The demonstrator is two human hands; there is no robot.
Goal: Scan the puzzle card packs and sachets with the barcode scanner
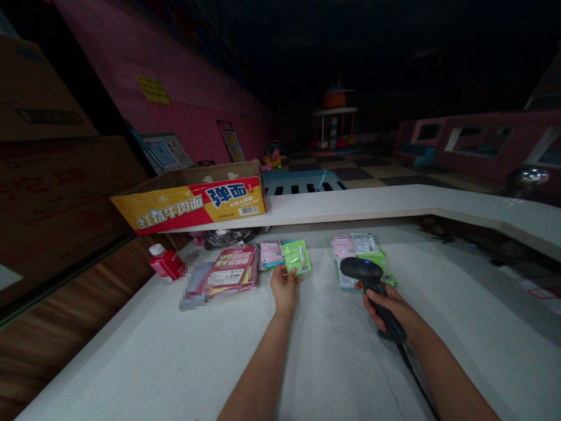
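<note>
My left hand [284,287] reaches forward over the white counter [333,351] and pinches the near edge of a green packet [297,257]. That packet lies on a small pile of pink and blue packets [270,252]. My right hand [390,310] is wrapped round the handle of a black barcode scanner [367,275], whose cable trails back towards me. The scanner's head hovers over a second pile of pink, white and green packets [359,248].
A stack of red and pink cards [234,270] lies left of the packets, beside a red bottle with a white cap [165,262]. An open yellow and red cardboard box [197,202] sits on the raised white ledge [394,202]. Brown cartons [52,175] stand at the left.
</note>
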